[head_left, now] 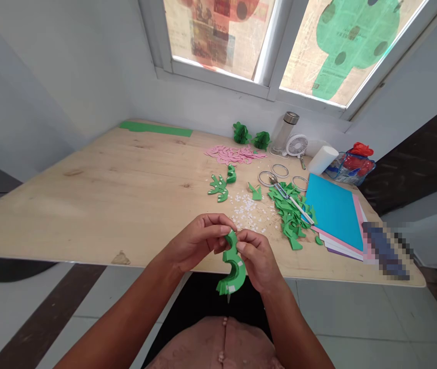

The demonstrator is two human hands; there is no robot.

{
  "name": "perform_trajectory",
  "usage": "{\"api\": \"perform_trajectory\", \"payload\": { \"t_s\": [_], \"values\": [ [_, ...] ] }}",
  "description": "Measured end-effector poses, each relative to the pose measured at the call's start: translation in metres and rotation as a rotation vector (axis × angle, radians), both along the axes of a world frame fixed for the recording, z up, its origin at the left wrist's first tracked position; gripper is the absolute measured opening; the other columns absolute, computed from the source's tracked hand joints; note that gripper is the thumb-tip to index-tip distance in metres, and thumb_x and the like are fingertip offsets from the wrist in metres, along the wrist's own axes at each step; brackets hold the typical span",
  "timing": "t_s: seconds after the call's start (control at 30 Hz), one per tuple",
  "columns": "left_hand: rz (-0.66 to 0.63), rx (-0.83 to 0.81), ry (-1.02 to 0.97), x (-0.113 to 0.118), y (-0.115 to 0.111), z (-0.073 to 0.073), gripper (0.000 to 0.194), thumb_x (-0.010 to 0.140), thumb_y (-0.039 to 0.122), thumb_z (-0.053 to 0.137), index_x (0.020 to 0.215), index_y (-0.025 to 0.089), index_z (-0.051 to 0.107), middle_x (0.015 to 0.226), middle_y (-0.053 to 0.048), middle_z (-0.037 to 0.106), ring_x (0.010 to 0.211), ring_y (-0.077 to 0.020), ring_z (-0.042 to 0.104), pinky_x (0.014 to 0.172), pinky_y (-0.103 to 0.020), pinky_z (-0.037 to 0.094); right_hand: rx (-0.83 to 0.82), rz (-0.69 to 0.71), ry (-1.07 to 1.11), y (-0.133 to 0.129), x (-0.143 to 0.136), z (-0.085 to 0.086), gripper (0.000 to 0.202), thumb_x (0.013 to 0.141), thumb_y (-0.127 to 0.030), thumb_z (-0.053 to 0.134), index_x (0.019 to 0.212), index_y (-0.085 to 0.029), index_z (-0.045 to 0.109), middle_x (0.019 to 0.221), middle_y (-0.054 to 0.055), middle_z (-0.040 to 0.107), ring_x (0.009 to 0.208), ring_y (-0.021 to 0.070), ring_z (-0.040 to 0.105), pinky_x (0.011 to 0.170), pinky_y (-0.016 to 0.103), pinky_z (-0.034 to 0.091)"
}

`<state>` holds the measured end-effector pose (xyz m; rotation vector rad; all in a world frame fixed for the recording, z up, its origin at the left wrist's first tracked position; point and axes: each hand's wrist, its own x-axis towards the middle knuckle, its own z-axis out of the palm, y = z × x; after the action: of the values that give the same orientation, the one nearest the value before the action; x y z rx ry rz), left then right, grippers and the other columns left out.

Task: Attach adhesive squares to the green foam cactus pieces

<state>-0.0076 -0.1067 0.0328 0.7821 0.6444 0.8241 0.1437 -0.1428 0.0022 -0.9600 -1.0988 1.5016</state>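
Between my two hands, over the table's front edge, hangs a stack of curved green paper cutouts [237, 277] with small white patches on its top face. My left hand [203, 238] pinches its upper end between thumb and fingers. My right hand [257, 259] grips the stack's right side just below, thumb on top. The lower end fans out slightly. Further up the table lie more green cutouts [218, 185] with white patches. Small white paper bits [247, 211] are scattered just beyond my hands.
Green scraps [293, 220] lie at right, with scissors [280, 188] on them. Tape rolls [280, 170], pink cutouts [234, 154] and two green paper trees [241, 133] are behind. A bottle [285, 133], a small fan [297, 145] and blue paper [336, 210] stand or lie at right.
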Motion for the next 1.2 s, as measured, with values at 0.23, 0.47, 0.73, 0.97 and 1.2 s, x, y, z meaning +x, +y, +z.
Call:
{"api": "perform_trajectory", "payload": {
  "t_s": [0.23, 0.47, 0.73, 0.97, 1.2],
  "values": [
    [0.039, 0.12, 0.141, -0.003, 0.004, 0.001, 0.01, 0.069, 0.024, 0.07, 0.071, 0.014, 0.066, 0.055, 0.001, 0.057, 0.047, -0.0075, 0.046, 0.047, -0.021, 0.036, 0.058, -0.024, -0.091, 0.001, 0.001, 0.004, 0.01, 0.072, -0.027, 0.059, 0.067, -0.019, 0.062, 0.063, -0.001, 0.058, 0.063, 0.0147, 0.051, 0.062, 0.027, 0.042],
    [0.059, 0.353, 0.308, -0.007, 0.001, -0.001, 0.022, 0.072, 0.032, 0.069, 0.087, 0.016, 0.065, 0.063, 0.002, 0.055, 0.054, -0.0094, 0.048, 0.051, -0.022, 0.04, 0.039, -0.07, -0.146, 0.001, -0.002, 0.01, 0.011, 0.073, -0.026, 0.057, 0.064, -0.018, 0.059, 0.061, -0.001, 0.056, 0.06, 0.0129, 0.048, 0.059, 0.025, 0.038],
    [0.063, 0.38, 0.398, -0.001, -0.001, 0.002, 0.019, 0.071, 0.032, 0.068, 0.076, 0.014, 0.062, 0.058, 0.004, 0.051, 0.051, -0.0085, 0.046, 0.049, -0.02, 0.039, 0.101, -0.091, -0.267, -0.001, -0.001, 0.002, 0.011, 0.075, -0.023, 0.056, 0.067, -0.017, 0.06, 0.063, -0.001, 0.056, 0.061, 0.0122, 0.046, 0.062, 0.025, 0.036],
    [-0.032, 0.335, 0.292, -0.007, 0.006, 0.0, 0.019, 0.07, 0.031, 0.071, 0.072, 0.013, 0.065, 0.057, 0.002, 0.056, 0.051, -0.0082, 0.049, 0.051, -0.02, 0.04, 0.038, -0.065, -0.171, -0.003, -0.003, 0.005, 0.012, 0.074, -0.025, 0.057, 0.064, -0.018, 0.059, 0.062, -0.001, 0.057, 0.061, 0.013, 0.047, 0.062, 0.026, 0.037],
    [-0.112, 0.256, 0.138, -0.008, 0.013, -0.011, 0.018, 0.069, 0.029, 0.074, 0.072, 0.013, 0.066, 0.054, 0.002, 0.056, 0.048, -0.0075, 0.048, 0.047, -0.019, 0.039, -0.016, -0.053, -0.062, -0.006, -0.007, 0.011, 0.011, 0.072, -0.025, 0.058, 0.063, -0.019, 0.057, 0.06, -0.002, 0.057, 0.058, 0.0126, 0.048, 0.062, 0.027, 0.039]
  ]
}}
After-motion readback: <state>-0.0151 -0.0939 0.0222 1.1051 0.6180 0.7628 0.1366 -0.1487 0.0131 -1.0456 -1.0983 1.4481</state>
